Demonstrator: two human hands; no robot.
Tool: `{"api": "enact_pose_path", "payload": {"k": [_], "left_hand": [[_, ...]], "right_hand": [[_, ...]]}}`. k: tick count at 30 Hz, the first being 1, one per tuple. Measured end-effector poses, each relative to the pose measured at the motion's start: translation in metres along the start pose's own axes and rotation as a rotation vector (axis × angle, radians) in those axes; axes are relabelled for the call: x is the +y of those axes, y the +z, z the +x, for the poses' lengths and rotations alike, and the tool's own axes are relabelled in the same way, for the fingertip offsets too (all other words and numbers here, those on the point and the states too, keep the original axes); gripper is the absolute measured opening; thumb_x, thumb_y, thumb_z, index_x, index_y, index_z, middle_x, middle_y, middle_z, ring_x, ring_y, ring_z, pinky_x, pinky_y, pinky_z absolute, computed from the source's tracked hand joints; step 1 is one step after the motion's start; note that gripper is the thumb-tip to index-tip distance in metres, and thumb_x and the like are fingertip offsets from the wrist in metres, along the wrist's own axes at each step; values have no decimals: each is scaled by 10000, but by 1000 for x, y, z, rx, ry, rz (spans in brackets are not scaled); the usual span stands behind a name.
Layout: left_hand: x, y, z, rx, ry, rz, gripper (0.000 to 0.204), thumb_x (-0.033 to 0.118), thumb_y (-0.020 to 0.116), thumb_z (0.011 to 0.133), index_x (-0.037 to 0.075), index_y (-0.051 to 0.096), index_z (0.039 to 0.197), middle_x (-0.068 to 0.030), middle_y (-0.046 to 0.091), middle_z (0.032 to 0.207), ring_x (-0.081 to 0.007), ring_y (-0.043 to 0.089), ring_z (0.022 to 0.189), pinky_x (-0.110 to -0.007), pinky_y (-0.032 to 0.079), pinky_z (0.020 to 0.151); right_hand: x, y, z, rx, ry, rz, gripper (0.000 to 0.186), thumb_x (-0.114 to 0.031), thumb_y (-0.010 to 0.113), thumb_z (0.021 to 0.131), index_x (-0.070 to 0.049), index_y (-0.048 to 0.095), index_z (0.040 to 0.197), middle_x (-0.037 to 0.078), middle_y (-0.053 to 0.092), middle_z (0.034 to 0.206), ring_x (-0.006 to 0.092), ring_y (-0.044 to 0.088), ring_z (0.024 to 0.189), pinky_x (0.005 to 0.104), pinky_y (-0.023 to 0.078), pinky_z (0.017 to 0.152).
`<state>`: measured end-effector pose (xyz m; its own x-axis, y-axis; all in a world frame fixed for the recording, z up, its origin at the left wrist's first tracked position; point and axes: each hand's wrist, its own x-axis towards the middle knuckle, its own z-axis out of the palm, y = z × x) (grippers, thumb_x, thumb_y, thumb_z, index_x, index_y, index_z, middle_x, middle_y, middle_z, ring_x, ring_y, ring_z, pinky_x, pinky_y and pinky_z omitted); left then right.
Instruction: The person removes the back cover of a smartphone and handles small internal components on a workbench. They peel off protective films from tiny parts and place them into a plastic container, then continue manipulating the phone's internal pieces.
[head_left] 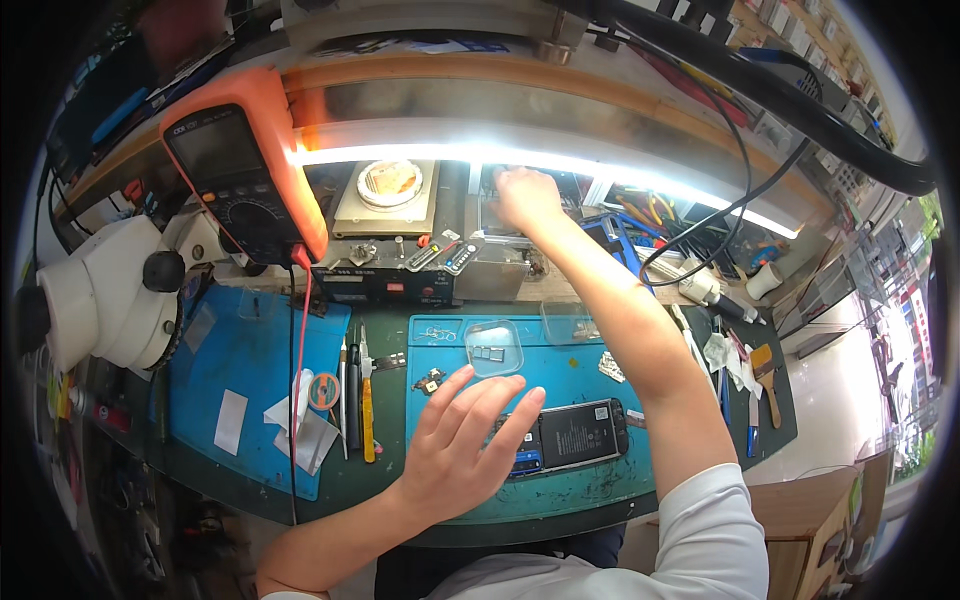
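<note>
My left hand [462, 440] hovers over the blue work mat [450, 500] with its fingers spread and nothing in them. Beneath and beside its fingertips lies an opened phone [580, 436], its black battery and blue circuit board showing; the hand hides its left end. Beyond the fingertips sits a small clear plastic dish [494, 348] with little metal pieces in it. My right hand [527, 202] reaches far forward under the bright strip light, at a compartment of the shelf. Its fingertips are lost in the glare and against the shelf, so any hold cannot be made out.
An orange multimeter [245, 170] with a red lead stands at the left, near a white microscope [105, 290]. A yellow-handled tool [368, 415] lies beside tweezers left of the mat. Black cables [745, 190] hang at the right above several hand tools.
</note>
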<state>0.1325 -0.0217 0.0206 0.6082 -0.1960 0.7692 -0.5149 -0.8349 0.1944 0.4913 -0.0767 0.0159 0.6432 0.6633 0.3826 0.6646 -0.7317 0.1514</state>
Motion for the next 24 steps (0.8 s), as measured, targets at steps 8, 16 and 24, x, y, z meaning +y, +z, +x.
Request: {"api": "enact_pose_path", "payload": {"k": [8,16,24], "left_hand": [[-2,-2,1,-13,-9,2,606,-61,705,817,17,594,1408,-144,678,1309,-287,672,1158,-528,507,1121],[-4,0,0,-10,-14,-3,638,-55,715,811,10,573,1430,-150,669,1316,-296,666,1168,-540,497,1130],[-16,1,-5,-27,-78,41,723,-30,719,813,-20,489,1498,-206,636,1350,-387,628,1235,-581,461,1157]], "right_hand": [[-3,12,2,12,82,23,204,-144,668,838,-19,764,968,212,781,952,387,784,926,499,634,814],[-1,23,4,24,91,-13,201,-175,684,848,-9,752,937,206,777,944,371,789,878,487,637,763],[8,-4,-28,414,15,-117,155,-191,713,906,-49,659,937,144,715,858,319,756,760,426,615,651]]}}
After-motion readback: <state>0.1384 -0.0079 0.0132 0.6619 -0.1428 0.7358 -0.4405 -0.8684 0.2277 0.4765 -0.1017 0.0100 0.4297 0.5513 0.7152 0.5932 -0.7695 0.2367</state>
